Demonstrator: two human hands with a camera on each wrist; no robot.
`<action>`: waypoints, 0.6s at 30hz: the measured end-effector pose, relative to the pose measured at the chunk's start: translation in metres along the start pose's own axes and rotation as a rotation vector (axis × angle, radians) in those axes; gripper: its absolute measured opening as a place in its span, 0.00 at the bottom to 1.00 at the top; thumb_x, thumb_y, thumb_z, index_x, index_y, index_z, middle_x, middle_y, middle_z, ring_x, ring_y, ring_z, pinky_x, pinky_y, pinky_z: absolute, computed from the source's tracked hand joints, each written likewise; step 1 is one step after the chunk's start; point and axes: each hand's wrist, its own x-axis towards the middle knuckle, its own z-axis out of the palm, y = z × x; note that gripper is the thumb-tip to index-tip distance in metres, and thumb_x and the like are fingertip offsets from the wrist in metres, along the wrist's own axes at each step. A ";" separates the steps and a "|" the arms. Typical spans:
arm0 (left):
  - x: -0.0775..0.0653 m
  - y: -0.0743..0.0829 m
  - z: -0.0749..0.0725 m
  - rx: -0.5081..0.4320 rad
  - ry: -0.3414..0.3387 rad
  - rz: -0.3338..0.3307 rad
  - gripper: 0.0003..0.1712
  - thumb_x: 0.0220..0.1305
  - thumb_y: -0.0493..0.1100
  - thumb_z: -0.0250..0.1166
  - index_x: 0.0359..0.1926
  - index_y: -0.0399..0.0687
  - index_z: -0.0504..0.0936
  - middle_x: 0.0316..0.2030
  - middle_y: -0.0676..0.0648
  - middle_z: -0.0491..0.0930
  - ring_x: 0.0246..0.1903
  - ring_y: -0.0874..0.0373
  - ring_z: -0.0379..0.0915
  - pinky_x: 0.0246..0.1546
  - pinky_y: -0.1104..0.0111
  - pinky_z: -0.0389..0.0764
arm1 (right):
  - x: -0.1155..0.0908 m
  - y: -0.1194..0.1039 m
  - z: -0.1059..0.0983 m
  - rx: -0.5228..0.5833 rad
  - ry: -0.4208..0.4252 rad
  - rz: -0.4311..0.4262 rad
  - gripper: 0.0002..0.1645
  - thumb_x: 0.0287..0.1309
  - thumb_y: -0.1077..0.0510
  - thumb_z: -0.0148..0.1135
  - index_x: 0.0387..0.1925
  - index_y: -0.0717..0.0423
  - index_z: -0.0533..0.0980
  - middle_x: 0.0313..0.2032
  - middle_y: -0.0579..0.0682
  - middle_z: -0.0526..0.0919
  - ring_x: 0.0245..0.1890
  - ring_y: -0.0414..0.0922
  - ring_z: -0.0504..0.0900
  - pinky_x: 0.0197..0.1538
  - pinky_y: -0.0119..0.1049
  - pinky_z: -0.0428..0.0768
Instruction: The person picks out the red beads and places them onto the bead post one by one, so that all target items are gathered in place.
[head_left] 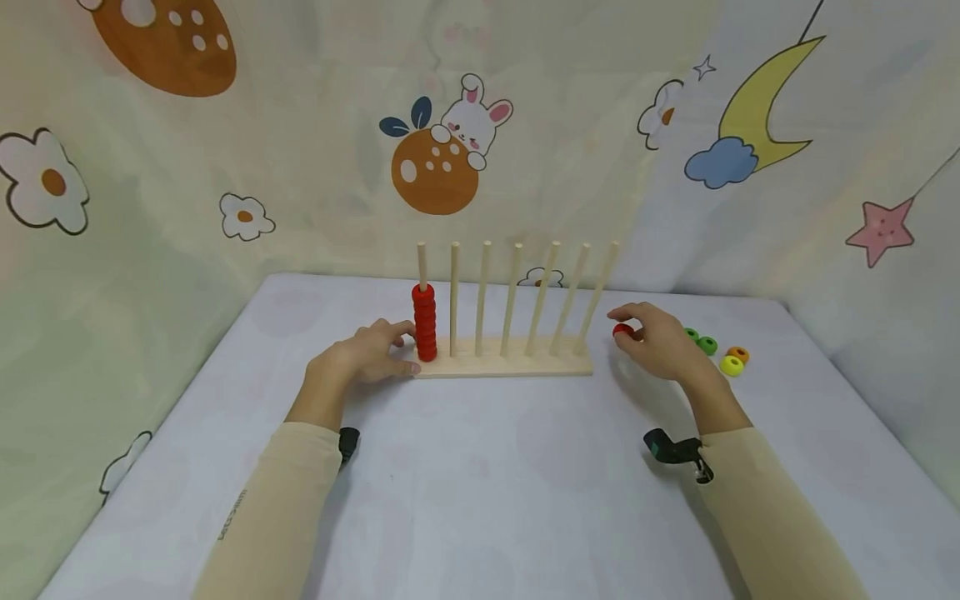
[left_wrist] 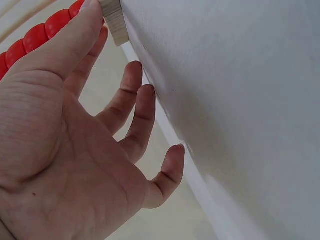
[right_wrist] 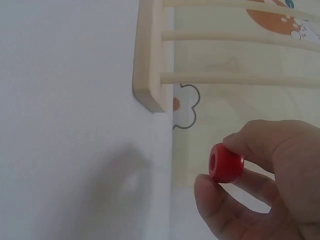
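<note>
A wooden rack (head_left: 504, 367) with a row of several upright pegs stands on the table. Its leftmost peg carries a stack of red beads (head_left: 424, 325), the peg's top showing bare above them. With thumb and index finger, my left hand (head_left: 367, 352) holds the left end of the base beside that stack; its other fingers are spread apart in the left wrist view. Between thumb and fingertips, my right hand (head_left: 658, 340) pinches a single red bead (right_wrist: 227, 164), held just beyond the rack's right end. The bead's hole faces sideways in the right wrist view.
To the right of my right hand lie green beads (head_left: 707, 345), an orange bead (head_left: 738, 354) and a yellow bead (head_left: 731, 366). The white table (head_left: 495, 483) meets a printed cloth backdrop (head_left: 322, 167) behind the rack.
</note>
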 end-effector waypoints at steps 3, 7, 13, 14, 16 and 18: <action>0.000 0.000 0.001 0.000 -0.010 -0.005 0.37 0.64 0.57 0.71 0.72 0.62 0.67 0.63 0.40 0.71 0.64 0.38 0.65 0.56 0.38 0.75 | -0.002 -0.002 -0.002 0.005 0.018 -0.008 0.21 0.72 0.61 0.55 0.63 0.62 0.74 0.62 0.63 0.76 0.47 0.57 0.80 0.50 0.49 0.80; 0.000 0.002 0.001 -0.005 -0.015 0.005 0.38 0.65 0.57 0.70 0.72 0.61 0.67 0.63 0.40 0.71 0.64 0.38 0.64 0.56 0.38 0.74 | -0.007 -0.002 -0.003 0.013 0.080 -0.032 0.18 0.72 0.61 0.54 0.60 0.59 0.74 0.58 0.61 0.79 0.43 0.55 0.80 0.45 0.44 0.79; -0.001 0.001 -0.001 -0.019 -0.013 0.008 0.38 0.65 0.57 0.70 0.72 0.61 0.67 0.64 0.40 0.71 0.65 0.38 0.63 0.57 0.38 0.73 | -0.013 -0.009 -0.009 0.072 0.168 -0.057 0.13 0.72 0.58 0.61 0.54 0.57 0.78 0.51 0.56 0.82 0.44 0.54 0.82 0.40 0.38 0.80; -0.001 0.001 -0.001 -0.024 -0.012 0.004 0.38 0.65 0.57 0.70 0.72 0.61 0.66 0.64 0.41 0.71 0.65 0.38 0.63 0.57 0.38 0.73 | -0.013 -0.010 -0.010 0.075 0.174 -0.055 0.14 0.71 0.58 0.63 0.54 0.57 0.79 0.51 0.56 0.82 0.45 0.55 0.83 0.40 0.38 0.81; -0.001 0.001 -0.001 -0.027 -0.014 0.004 0.39 0.65 0.58 0.70 0.73 0.61 0.65 0.64 0.40 0.70 0.66 0.37 0.62 0.57 0.37 0.73 | -0.015 -0.012 -0.012 0.083 0.181 -0.057 0.16 0.69 0.60 0.64 0.56 0.57 0.79 0.52 0.56 0.82 0.46 0.55 0.84 0.41 0.39 0.84; 0.000 0.002 0.000 -0.033 -0.014 0.000 0.40 0.65 0.58 0.70 0.74 0.62 0.65 0.65 0.41 0.70 0.66 0.38 0.62 0.58 0.37 0.73 | -0.017 -0.012 -0.013 0.091 0.185 -0.057 0.18 0.67 0.62 0.63 0.58 0.57 0.78 0.53 0.57 0.81 0.48 0.57 0.85 0.43 0.43 0.85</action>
